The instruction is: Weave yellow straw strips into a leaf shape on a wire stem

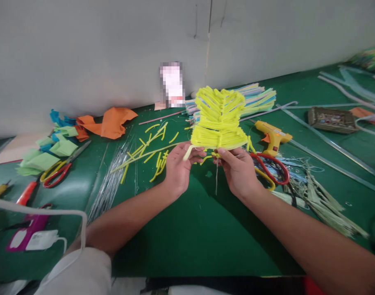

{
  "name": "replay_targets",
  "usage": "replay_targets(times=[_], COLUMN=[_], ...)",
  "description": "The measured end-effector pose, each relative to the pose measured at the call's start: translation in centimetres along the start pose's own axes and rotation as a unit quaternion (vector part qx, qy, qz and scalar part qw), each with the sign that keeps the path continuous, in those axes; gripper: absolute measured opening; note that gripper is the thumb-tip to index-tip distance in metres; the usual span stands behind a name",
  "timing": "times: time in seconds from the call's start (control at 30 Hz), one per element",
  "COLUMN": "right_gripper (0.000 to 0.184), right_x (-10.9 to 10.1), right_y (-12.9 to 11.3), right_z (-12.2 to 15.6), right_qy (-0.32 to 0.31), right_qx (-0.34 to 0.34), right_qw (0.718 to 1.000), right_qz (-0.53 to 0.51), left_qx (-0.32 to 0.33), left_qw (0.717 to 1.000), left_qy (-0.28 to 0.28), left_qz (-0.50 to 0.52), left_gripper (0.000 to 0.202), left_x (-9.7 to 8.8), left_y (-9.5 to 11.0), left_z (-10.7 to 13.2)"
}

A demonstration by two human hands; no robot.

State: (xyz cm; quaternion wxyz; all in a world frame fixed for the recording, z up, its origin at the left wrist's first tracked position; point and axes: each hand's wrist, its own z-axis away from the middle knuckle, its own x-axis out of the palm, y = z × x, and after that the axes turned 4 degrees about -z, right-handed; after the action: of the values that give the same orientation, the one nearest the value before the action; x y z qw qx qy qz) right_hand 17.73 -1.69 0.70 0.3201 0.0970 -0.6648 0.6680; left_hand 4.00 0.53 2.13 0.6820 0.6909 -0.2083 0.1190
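Observation:
Both my hands hold up a yellow craft piece (219,116) made of many folded strips strung on a thin wire above the green table (190,233). My left hand (179,166) is closed, pinching a loose yellow strip at the piece's lower left edge. My right hand (238,170) is closed on the bottom middle of the piece, where the thin wire (217,180) hangs down below my fingers.
Cut yellow strips (150,153) lie left of my hands beside a bundle of thin wires (110,184). Red-and-yellow scissors (60,170), coloured paper scraps (82,131), a yellow glue gun (271,135), red-handled scissors (271,170), a small tray (331,119) and dried fibres (322,205) surround them.

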Motion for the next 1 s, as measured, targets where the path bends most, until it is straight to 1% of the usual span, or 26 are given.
replay_targets(times=[0.13,0.27,0.5,0.7,0.8,1.0], right_gripper=[0.014,0.015,0.013,0.011,0.011,0.011], right_x=[0.0,-0.1,-0.4,-0.3,-0.2,-0.4], right_y=[0.0,0.0,0.2,0.1,0.1,0.4], right_z=[0.0,0.0,0.1,0.1,0.1,0.2], right_qy=[0.001,-0.004,-0.017,-0.018,-0.018,-0.022], right_qx=[-0.001,-0.009,-0.011,-0.020,-0.023,-0.014], right_qw=[1.000,1.000,0.999,0.999,0.999,0.999], right_qz=[0.012,0.015,0.026,0.030,0.030,0.028], left_qx=[-0.010,-0.026,-0.025,-0.023,-0.021,0.006], left_qw=[1.000,0.999,0.995,0.995,0.994,0.993], left_qy=[0.001,0.024,0.066,0.048,0.049,0.048], left_qz=[0.000,-0.016,-0.067,-0.079,-0.092,-0.106], left_gripper=[0.033,0.036,0.030,0.026,0.025,0.024], left_x=[0.0,0.0,0.0,-0.3,-0.3,-0.5], left_y=[0.2,0.3,0.5,0.7,0.8,0.6], left_z=[-0.1,-0.3,-0.6,-1.0,-1.1,-1.4])
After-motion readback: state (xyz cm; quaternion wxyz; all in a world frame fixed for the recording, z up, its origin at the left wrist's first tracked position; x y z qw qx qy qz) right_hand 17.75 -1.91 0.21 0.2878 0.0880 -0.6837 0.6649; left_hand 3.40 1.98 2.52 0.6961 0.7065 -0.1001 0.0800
